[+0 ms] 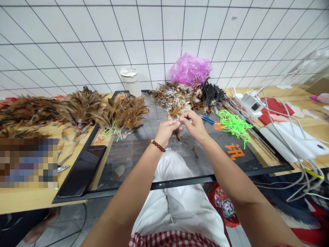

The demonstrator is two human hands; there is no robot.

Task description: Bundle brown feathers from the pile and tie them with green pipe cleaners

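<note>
My left hand [167,131] and my right hand [193,125] meet above a dark glass mat [144,161], fingers pinched together on a small bunch of brown feathers [177,133] that hangs down between them. A red bead bracelet [157,145] sits on my left wrist. A heap of mottled loose feathers [174,97] lies just beyond my hands. A tangle of bright green strings [233,124] lies to the right of my right hand. A small blue tool [207,119] rests between that tangle and my hand.
Bundles of brown feathers [82,109] cover the left of the wooden table. A black phone [83,169] lies at the mat's left edge. A white cup [131,80], a pink plastic bag [190,68], black feathers [212,92], white devices with cables [282,137] and scissors [63,164] are around.
</note>
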